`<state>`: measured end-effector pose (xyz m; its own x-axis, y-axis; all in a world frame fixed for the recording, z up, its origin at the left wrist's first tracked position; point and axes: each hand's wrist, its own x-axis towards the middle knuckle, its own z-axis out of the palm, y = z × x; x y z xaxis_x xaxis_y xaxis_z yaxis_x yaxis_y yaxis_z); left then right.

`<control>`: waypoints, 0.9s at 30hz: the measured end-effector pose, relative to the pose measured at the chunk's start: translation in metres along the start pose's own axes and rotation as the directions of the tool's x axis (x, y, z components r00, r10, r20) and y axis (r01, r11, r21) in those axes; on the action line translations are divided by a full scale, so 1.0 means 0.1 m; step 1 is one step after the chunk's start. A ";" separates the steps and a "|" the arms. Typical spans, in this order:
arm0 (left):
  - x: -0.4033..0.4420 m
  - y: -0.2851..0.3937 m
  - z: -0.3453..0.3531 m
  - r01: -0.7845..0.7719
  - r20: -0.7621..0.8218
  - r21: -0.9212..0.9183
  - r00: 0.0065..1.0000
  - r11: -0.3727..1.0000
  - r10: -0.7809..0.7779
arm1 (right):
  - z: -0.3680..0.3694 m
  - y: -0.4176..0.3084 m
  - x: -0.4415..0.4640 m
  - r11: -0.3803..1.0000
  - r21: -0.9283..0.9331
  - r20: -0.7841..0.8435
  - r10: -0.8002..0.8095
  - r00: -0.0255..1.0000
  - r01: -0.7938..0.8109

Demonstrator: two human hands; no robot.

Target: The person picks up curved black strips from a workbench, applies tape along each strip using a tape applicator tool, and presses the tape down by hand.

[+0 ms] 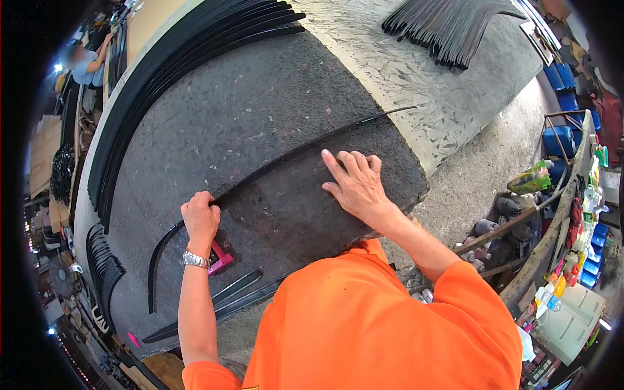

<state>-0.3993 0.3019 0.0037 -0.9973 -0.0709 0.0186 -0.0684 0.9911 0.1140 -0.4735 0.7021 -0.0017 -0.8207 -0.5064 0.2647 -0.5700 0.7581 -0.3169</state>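
Note:
A long thin black rubber-like strip [260, 170] lies in a curve across the dark mat [240, 97] in front of me. My left hand [200, 220], with a metal watch on the wrist, is closed with fingertips pinching this strip left of its middle. The strip's lower end bends down to the left, and a thin tip reaches past the mat's right edge. My right hand [357, 187] is open just below the strip, fingers spread over the mat and holding nothing. A pink tool [222, 257] lies beside my left wrist, partly hidden by it.
Bundled black strips [162, 75] line the far left edge, with a smaller bundle [103, 273] below. Another stack [448, 29] lies at the top right. Loose dark strips [227, 296] rest near the front edge. A metal-framed rack [552, 214] stands right. Another person [88, 65] is far left.

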 end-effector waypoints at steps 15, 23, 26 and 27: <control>-0.06 -0.03 -0.11 0.126 -0.106 -0.033 0.986 0.992 -0.128 | 0.19 0.18 -0.20 0.989 -0.145 0.063 0.034 0.997 -0.024; -0.85 -0.17 -0.66 0.393 -0.440 -0.286 0.756 0.874 -0.485 | 0.21 0.16 -0.24 0.984 -0.171 0.062 0.067 0.996 -0.055; -1.44 -0.46 -0.66 0.499 -0.403 -0.424 0.644 0.756 -0.650 | 0.28 0.05 -0.19 0.979 -0.186 0.059 0.101 0.993 -0.088; -1.63 -0.56 -0.64 0.535 -0.382 -0.442 0.614 0.720 -0.690 | 0.26 0.04 -0.18 0.971 -0.210 0.060 0.132 0.989 -0.117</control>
<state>-0.2315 0.2507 0.0577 -0.5554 -0.7708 0.3121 -0.5708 0.6263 0.5310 -0.4626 0.7037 -0.0315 -0.8897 -0.4256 0.1652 -0.4489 0.8814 -0.1470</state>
